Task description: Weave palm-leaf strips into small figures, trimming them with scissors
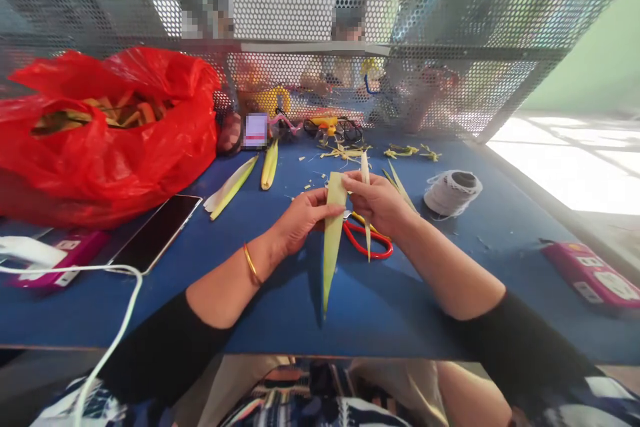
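Observation:
My left hand [301, 219] pinches a pale green corn husk leaf [331, 253] between thumb and fingers; the leaf's pointed tip hangs down over the table. Closed as well, my right hand [380, 201] has its thumb and finger at the leaf's top edge. A narrow pale husk strip [365, 163] passes through the right hand's fingers, sticking out above and below. Under the right hand lie scissors with red handles [373, 252], their blades partly hidden. Two folded husk pieces, one pale and green [233, 188] and one yellowish [269, 167], rest left of my hands.
A red plastic bag [165, 147] of husks fills the left, beside a phone [156, 232] and a white cable [131, 307]. A thread spool [453, 193] and a magenta box [593, 272] stand right. Behind a perforated metal screen [300, 0] are other people. Husk scraps [345, 152] lie ahead.

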`<state>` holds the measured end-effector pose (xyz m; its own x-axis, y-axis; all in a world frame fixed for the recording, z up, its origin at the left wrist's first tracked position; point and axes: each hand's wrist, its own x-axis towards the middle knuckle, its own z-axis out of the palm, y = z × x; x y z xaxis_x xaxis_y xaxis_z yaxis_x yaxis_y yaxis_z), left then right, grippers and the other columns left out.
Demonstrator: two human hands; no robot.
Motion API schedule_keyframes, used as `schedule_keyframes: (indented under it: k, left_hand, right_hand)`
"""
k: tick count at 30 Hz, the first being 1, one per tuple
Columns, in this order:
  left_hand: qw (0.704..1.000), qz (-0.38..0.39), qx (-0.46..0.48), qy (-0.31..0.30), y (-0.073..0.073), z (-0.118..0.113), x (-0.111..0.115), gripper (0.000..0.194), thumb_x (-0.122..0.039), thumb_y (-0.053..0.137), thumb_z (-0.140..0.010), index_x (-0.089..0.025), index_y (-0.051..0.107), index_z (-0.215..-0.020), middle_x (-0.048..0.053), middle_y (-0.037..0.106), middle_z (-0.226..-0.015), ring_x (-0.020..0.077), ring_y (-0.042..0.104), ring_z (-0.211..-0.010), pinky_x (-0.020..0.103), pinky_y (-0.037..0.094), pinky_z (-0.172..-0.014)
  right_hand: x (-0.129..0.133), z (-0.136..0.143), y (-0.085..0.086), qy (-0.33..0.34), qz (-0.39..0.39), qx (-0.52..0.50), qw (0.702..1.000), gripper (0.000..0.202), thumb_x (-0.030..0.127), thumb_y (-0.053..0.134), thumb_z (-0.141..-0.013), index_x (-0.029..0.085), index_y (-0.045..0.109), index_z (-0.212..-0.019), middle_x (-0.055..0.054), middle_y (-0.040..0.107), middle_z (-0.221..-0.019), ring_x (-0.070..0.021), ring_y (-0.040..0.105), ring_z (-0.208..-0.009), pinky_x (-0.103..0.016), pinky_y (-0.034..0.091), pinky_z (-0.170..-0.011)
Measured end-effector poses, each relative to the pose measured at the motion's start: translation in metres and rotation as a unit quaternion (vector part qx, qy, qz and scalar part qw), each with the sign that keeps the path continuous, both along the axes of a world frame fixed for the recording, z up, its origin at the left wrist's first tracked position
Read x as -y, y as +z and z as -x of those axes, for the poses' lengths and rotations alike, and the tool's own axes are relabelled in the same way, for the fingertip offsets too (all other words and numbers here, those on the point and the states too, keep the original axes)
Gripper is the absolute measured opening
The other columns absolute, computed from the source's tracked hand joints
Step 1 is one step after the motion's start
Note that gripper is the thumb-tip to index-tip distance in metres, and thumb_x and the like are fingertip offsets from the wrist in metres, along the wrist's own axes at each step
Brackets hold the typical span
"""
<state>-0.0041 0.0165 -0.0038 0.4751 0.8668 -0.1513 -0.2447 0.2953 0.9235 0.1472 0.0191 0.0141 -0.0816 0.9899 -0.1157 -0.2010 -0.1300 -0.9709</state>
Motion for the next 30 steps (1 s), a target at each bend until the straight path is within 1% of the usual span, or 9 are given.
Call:
schedule_keyframes:
  k: [2,6,9,12,15,17,23,27,30]
  left_hand:
    - [1.000,0.015,0.009,-0.002,-0.002,0.001,-0.002,0.026,-0.025,0.082,-0.058,-0.016,0.067,-0.077,-0.002,0.064,-0.068,0.0100,0.057,-0.059,0.023,0.043,-0.057]
    - [0.992,0.097,0.075,0.012,-0.003,0.004,-0.006,0.015,-0.026,0.071,-0.072,-0.015,0.069,-0.083,0.000,0.066,-0.069,0.0111,0.060,-0.060,0.025,0.047,-0.060]
    - [0.987,0.118,0.103,0.022,-0.002,0.004,-0.008,0.009,-0.021,0.065,-0.075,-0.013,0.068,-0.077,0.001,0.065,-0.067,0.0097,0.058,-0.057,0.023,0.047,-0.058]
    - [0.990,0.094,0.099,0.040,0.000,0.003,-0.007,0.004,-0.017,0.068,-0.071,-0.013,0.066,-0.072,0.000,0.064,-0.064,0.0088,0.057,-0.054,0.021,0.044,-0.054]
    - [0.993,0.069,0.062,0.066,0.001,0.003,-0.007,0.007,-0.017,0.071,-0.067,-0.014,0.065,-0.070,-0.001,0.064,-0.063,0.0097,0.058,-0.055,0.021,0.044,-0.053]
    - [0.994,0.052,0.028,0.088,0.000,0.003,-0.006,0.009,-0.021,0.072,-0.067,-0.014,0.066,-0.071,0.000,0.065,-0.064,0.0109,0.059,-0.056,0.022,0.045,-0.053]
    - [0.991,0.000,-0.030,0.133,-0.003,0.002,-0.007,0.013,-0.027,0.072,-0.065,-0.015,0.067,-0.067,0.000,0.064,-0.060,0.0112,0.058,-0.052,0.023,0.045,-0.052]
    - [0.989,-0.018,-0.045,0.141,-0.003,0.002,-0.007,0.014,-0.028,0.072,-0.065,-0.016,0.066,-0.065,0.000,0.064,-0.060,0.0120,0.059,-0.053,0.025,0.046,-0.054]
    - [0.989,-0.028,-0.047,0.138,-0.003,0.002,-0.006,0.014,-0.029,0.072,-0.065,-0.017,0.066,-0.064,-0.001,0.064,-0.060,0.0120,0.059,-0.053,0.025,0.047,-0.054]
  right_hand:
    - [0.002,0.000,0.002,0.001,-0.015,0.019,1.000,0.033,0.037,0.083,-0.058,0.018,0.057,-0.070,0.012,0.034,-0.043,-0.0021,0.020,-0.037,-0.024,0.011,-0.038]
    - [0.005,0.004,0.005,0.004,-0.031,0.093,0.995,0.027,0.032,0.081,-0.055,0.017,0.059,-0.064,0.008,0.047,-0.047,-0.0030,0.031,-0.041,-0.023,0.019,-0.041]
    - [0.005,0.008,0.005,0.008,-0.031,0.122,0.992,0.031,0.033,0.082,-0.051,0.017,0.059,-0.063,0.007,0.051,-0.051,-0.0053,0.038,-0.047,-0.024,0.025,-0.045]
    - [0.005,0.008,0.003,-0.012,-0.050,0.129,0.990,0.034,0.034,0.083,-0.047,0.018,0.058,-0.065,0.006,0.052,-0.055,-0.0073,0.043,-0.052,-0.025,0.031,-0.050]
    - [0.003,0.007,-0.001,-0.012,-0.074,0.145,0.987,0.032,0.033,0.081,-0.050,0.018,0.057,-0.065,0.005,0.053,-0.058,-0.0090,0.046,-0.056,-0.026,0.036,-0.056]
    - [0.002,0.005,-0.004,-0.006,-0.082,0.164,0.983,0.028,0.032,0.078,-0.053,0.019,0.056,-0.065,0.006,0.052,-0.057,-0.0101,0.048,-0.057,-0.027,0.037,-0.057]
    - [0.002,0.007,-0.007,-0.022,-0.109,0.199,0.974,0.025,0.035,0.075,-0.058,0.019,0.059,-0.068,0.004,0.055,-0.060,-0.0114,0.049,-0.059,-0.028,0.038,-0.058]
    - [0.002,0.009,-0.009,-0.054,-0.150,0.215,0.964,0.028,0.040,0.077,-0.059,0.018,0.060,-0.064,0.004,0.055,-0.059,-0.0101,0.045,-0.058,-0.028,0.037,-0.058]
    - [0.002,0.009,-0.010,-0.065,-0.158,0.222,0.960,0.032,0.044,0.078,-0.059,0.019,0.059,-0.061,0.004,0.053,-0.057,-0.0096,0.044,-0.057,-0.027,0.036,-0.057]
